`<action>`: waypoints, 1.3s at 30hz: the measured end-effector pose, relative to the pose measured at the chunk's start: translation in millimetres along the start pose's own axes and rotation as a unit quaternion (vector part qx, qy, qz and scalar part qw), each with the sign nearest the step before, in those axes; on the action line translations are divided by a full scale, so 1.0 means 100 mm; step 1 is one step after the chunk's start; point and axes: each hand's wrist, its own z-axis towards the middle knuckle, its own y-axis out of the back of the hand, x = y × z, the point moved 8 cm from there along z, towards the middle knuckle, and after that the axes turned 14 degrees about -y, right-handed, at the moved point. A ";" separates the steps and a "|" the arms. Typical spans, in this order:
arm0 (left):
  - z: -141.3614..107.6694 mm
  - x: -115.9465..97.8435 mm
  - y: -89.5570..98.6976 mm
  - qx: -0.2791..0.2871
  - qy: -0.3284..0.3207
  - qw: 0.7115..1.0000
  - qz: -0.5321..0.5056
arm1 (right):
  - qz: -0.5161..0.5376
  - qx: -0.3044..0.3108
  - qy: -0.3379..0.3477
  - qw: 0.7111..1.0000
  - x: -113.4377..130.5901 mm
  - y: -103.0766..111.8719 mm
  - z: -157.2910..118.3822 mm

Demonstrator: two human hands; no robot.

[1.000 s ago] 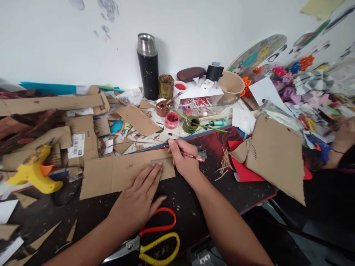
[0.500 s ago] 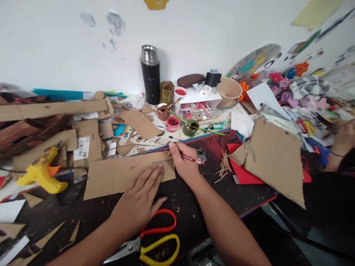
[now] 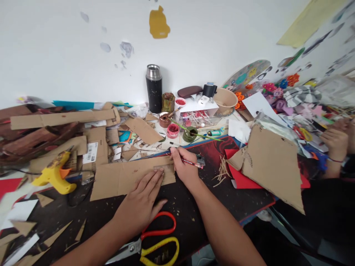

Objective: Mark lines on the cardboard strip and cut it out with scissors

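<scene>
A long strip of brown cardboard (image 3: 116,179) lies flat on the dark mat. My left hand (image 3: 142,194) rests on it with the fingers stretched out, their tips on a thin, see-through ruler (image 3: 163,167) that is partly covered. Closed around a red pencil (image 3: 191,163), my right hand (image 3: 185,166) is at the strip's right end; the pencil's tip is hidden behind the fingers. Scissors (image 3: 159,236) with one red and one yellow handle lie below my left hand, their blades partly behind my left forearm.
A yellow glue gun (image 3: 57,175) and cardboard scraps lie on the left. Behind the strip stand a black flask (image 3: 154,88) and open paint pots (image 3: 173,130). A bent cardboard piece (image 3: 273,166) lies to the right, near another person's hand (image 3: 335,140).
The camera view has tilted up a little, so the scene sits lower. My left hand stays on the ruler and my right hand still grips the pencil at the strip's end.
</scene>
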 end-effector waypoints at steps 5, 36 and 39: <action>0.00 0.01 -0.01 -0.008 0.001 1.000 -0.004 | 0.010 -0.006 0.003 1.000 -0.01 0.01 0.01; 0.01 0.15 0.09 0.010 -0.074 0.997 0.009 | 0.009 -0.007 0.014 1.000 0.02 -0.02 0.02; 0.00 0.13 0.17 0.012 -0.091 0.996 0.007 | -0.005 -0.010 0.021 1.000 0.02 -0.03 0.01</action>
